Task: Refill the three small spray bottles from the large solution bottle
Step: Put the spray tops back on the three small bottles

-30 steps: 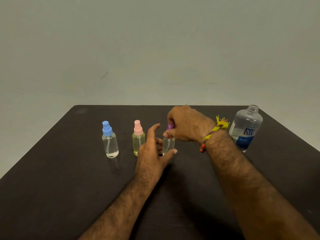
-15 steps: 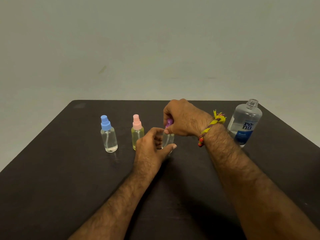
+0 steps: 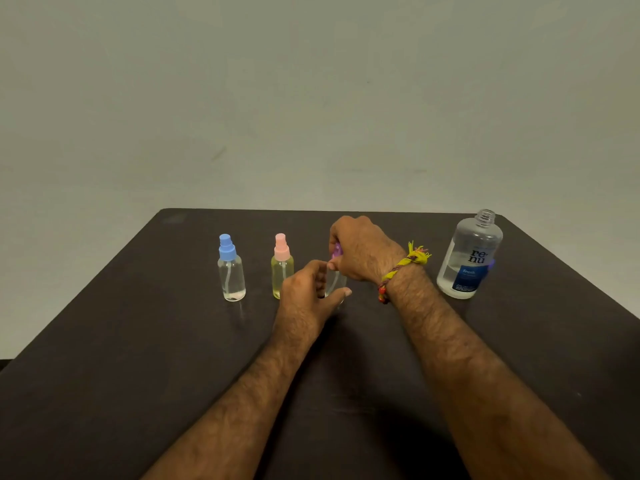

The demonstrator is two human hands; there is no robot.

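Note:
Three small clear spray bottles stand in a row on a dark table (image 3: 138, 341). The blue-capped bottle (image 3: 231, 270) is at the left and the pink-capped bottle (image 3: 282, 268), with yellowish liquid, is beside it. The third bottle (image 3: 335, 279) has a purple cap (image 3: 336, 251). My left hand (image 3: 310, 296) wraps around its body from the near side. My right hand (image 3: 360, 249) grips the purple cap from above and hides most of it. The large solution bottle (image 3: 469, 258) stands uncapped at the right, roughly a third full.
A plain pale wall rises behind the table's far edge (image 3: 311, 210). The large bottle stands close to the table's right edge. A yellow braided thread (image 3: 403, 263) circles my right wrist.
My left hand has closed from spread fingers to a grasp around the purple-capped bottle. My right hand stays on the cap. The camera view shifted slightly.

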